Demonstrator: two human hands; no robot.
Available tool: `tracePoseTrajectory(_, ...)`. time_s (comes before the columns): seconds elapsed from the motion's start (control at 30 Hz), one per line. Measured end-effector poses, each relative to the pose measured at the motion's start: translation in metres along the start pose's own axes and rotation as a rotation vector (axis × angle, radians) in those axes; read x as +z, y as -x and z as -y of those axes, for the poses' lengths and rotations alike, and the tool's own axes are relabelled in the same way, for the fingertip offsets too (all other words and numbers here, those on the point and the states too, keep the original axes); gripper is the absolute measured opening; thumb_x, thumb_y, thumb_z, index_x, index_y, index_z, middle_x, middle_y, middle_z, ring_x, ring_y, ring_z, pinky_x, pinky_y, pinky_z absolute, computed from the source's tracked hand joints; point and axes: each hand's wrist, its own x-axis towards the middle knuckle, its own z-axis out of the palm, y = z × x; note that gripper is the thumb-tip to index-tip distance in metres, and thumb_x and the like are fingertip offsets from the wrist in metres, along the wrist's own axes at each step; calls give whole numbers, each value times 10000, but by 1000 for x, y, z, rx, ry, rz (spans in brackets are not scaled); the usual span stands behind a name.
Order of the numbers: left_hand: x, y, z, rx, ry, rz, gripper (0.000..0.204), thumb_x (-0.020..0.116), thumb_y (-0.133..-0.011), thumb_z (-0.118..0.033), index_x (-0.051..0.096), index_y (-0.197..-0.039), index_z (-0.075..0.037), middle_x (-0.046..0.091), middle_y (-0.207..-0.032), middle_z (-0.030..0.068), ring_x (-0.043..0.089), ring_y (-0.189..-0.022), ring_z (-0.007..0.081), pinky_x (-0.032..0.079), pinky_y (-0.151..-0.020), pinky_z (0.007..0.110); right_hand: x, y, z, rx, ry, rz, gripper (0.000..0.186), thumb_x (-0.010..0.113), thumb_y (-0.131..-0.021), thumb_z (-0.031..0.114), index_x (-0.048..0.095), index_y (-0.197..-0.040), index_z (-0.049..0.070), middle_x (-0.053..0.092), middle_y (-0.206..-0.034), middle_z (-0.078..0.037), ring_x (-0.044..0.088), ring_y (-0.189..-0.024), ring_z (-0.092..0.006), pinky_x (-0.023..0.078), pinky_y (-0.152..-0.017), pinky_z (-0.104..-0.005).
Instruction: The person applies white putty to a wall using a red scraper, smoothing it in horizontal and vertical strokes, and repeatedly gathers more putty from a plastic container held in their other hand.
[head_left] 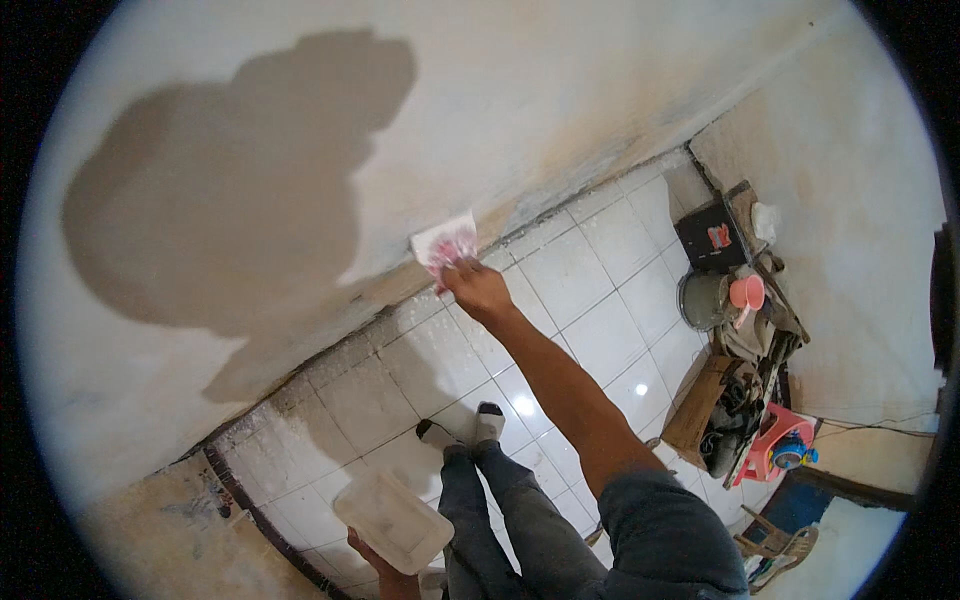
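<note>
My right hand (478, 288) reaches forward with its fingers closed on a flat white-and-red sheet (445, 241). The sheet lies against the lower part of the pale wall (530, 120), just above the floor line. Whether it is a stiff scraper or a folded piece I cannot tell. At the lower left, my left hand (375, 562) grips a whitish rectangular plastic tub (395, 522) from its outer side. The tub is tilted, with a pale smear inside. Most of the left fingers are hidden beneath it.
White tiles (595, 335) cover the floor, with pale spots near the wall. Along the right wall stand a black box (712, 237), a dark bucket (703, 300) with a pink dipper (746, 293), a cardboard box (697, 408), a pink stool (768, 440) and a wooden chair (775, 545).
</note>
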Motion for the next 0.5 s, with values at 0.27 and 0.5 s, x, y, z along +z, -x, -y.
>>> tracePoseTrajectory(0.27, -24, -13, 1, -3, -59, 93, 572, 333, -881, -510, 435, -1264, -98, 539, -1158, 101, 555, -1012, 284, 484, -868, 468, -46, -32, -75, 873, -749, -532, 104, 613, -706, 47, 518, -704, 6, 496, -611, -40, 511, -580, -163, 435, -552, -338)
tracePoseTrajectory(0.5, 9, 3, 0, 44, -238, 171, 548, 344, -889, -477, 458, -1244, -76, 544, -1174, 108, 552, -1034, 288, 473, -891, 463, -31, -72, 49, 472, -370, -144, 192, 689, -687, 169, 591, -798, 46, 585, -691, -163, 580, -594, -338, 461, -541, -412)
